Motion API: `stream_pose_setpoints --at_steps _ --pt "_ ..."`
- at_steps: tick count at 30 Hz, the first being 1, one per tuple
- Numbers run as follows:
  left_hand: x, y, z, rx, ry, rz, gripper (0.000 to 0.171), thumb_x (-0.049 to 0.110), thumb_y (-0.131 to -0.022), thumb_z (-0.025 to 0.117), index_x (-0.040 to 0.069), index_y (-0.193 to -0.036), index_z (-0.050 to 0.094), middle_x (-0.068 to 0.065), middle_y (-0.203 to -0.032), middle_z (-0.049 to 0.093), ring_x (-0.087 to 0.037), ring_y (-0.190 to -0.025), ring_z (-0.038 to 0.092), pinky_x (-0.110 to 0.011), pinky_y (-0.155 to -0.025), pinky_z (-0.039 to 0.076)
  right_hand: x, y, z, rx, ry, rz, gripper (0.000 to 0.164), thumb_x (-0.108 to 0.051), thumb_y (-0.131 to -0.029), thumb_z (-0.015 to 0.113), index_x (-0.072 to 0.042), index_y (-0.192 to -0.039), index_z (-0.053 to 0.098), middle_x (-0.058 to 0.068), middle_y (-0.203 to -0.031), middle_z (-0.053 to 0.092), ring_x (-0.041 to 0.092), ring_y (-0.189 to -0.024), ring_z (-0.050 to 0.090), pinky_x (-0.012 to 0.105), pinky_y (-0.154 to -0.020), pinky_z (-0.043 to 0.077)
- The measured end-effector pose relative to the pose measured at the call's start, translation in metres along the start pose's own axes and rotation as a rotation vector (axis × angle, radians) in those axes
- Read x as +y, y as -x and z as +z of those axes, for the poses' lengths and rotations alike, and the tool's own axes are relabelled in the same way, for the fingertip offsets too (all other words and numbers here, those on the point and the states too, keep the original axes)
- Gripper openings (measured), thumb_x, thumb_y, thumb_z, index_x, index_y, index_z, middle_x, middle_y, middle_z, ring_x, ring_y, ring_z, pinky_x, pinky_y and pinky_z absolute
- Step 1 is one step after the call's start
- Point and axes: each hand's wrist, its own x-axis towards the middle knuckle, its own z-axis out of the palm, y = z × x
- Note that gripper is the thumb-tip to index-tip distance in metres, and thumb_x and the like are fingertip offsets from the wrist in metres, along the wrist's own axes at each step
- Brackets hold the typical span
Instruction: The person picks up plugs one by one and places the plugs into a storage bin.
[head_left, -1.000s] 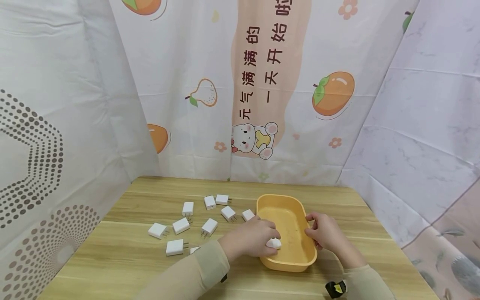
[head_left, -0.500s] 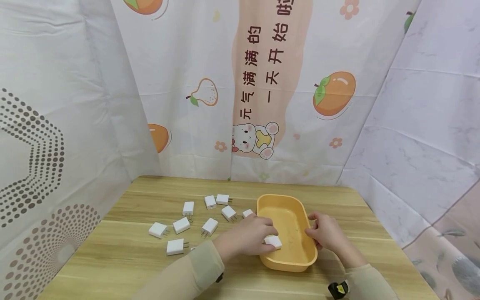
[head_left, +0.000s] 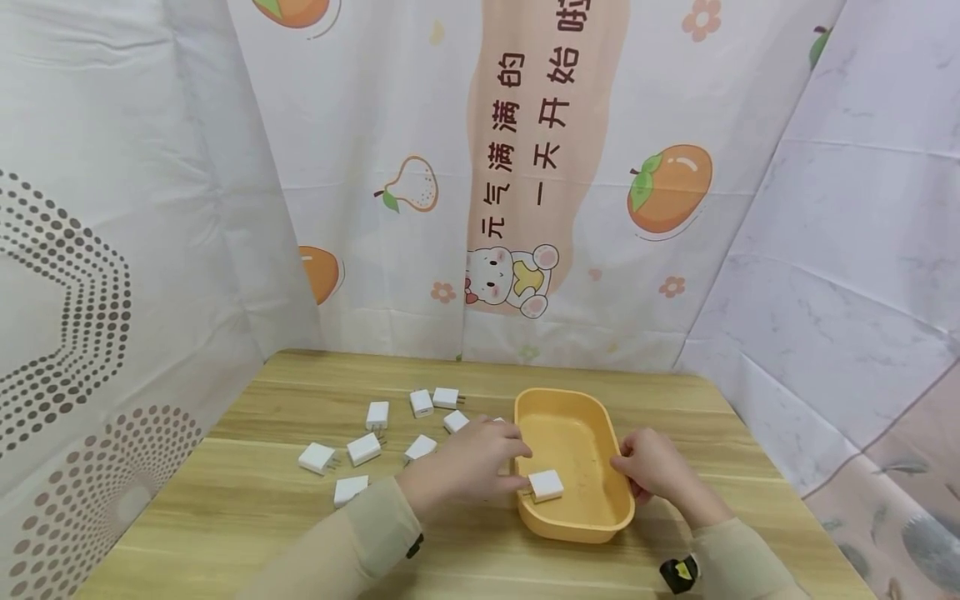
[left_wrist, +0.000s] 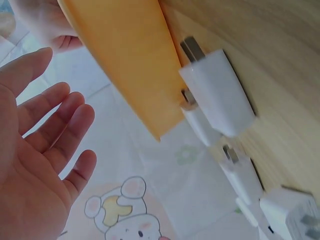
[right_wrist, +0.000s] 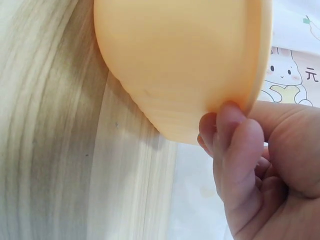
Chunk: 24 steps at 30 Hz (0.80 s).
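A white phone charger [head_left: 546, 485] with its prongs pointing left lies in the yellow plastic basin [head_left: 617, 518], by the near left wall. My left hand [head_left: 476, 462] is just left of the basin's rim, fingers spread and holding nothing; the left wrist view shows the bare palm [left_wrist: 35, 180]. With thumb and fingers my right hand [head_left: 658, 468] pinches the basin's right rim, as the right wrist view also shows at the basin wall [right_wrist: 175, 65]. Several more white chargers [head_left: 363, 448] are scattered on the table left of the basin; my left hand and forearm partly cover some.
The wood-grain table [head_left: 247, 500] reaches back to a hanging printed curtain [head_left: 390, 308], with cloth on both sides. A small black device [head_left: 679, 573] sits at my right wrist.
My left hand has let go of the charger, which now lies in the basin, and has drawn back left past the rim. The right hand keeps its grip on the basin.
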Motion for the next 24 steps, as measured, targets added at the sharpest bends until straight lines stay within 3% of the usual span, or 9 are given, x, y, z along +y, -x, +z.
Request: stream_pose_setpoints --at_steps 13,20,24 --pt "-0.027 0.032 -0.002 0.022 0.032 -0.040 0.033 0.038 -0.091 0.076 0.019 -0.118 0.075 0.005 -0.118 0.067 -0.010 -0.109 0.062 -0.041 -0.097 0.048 -0.002 0.000 -0.002 -0.030 0.037 0.022 0.029 -0.006 -0.093 0.065 -0.006 -0.065 0.056 0.005 -0.046 0.053 0.016 -0.036 0.056 0.034 -0.039 0.052" --pt "-0.036 0.043 -0.010 0.024 0.047 -0.065 0.036 0.037 -0.093 0.074 0.016 -0.123 0.073 -0.001 -0.127 0.067 -0.019 -0.120 0.060 -0.047 -0.107 0.043 -0.004 0.001 -0.003 -0.026 0.055 0.007 0.027 -0.005 -0.093 0.064 -0.006 -0.066 0.058 0.005 -0.045 0.053 0.015 -0.036 0.056 0.033 -0.039 0.052" --pt "-0.044 0.051 -0.009 0.029 0.058 -0.083 0.037 0.038 -0.093 0.074 0.016 -0.124 0.073 -0.001 -0.120 0.068 -0.019 -0.114 0.062 -0.047 -0.106 0.043 -0.004 0.001 -0.002 -0.024 0.054 0.001 0.027 -0.005 -0.093 0.063 -0.005 -0.066 0.058 0.005 -0.045 0.053 0.016 -0.035 0.056 0.034 -0.039 0.052"
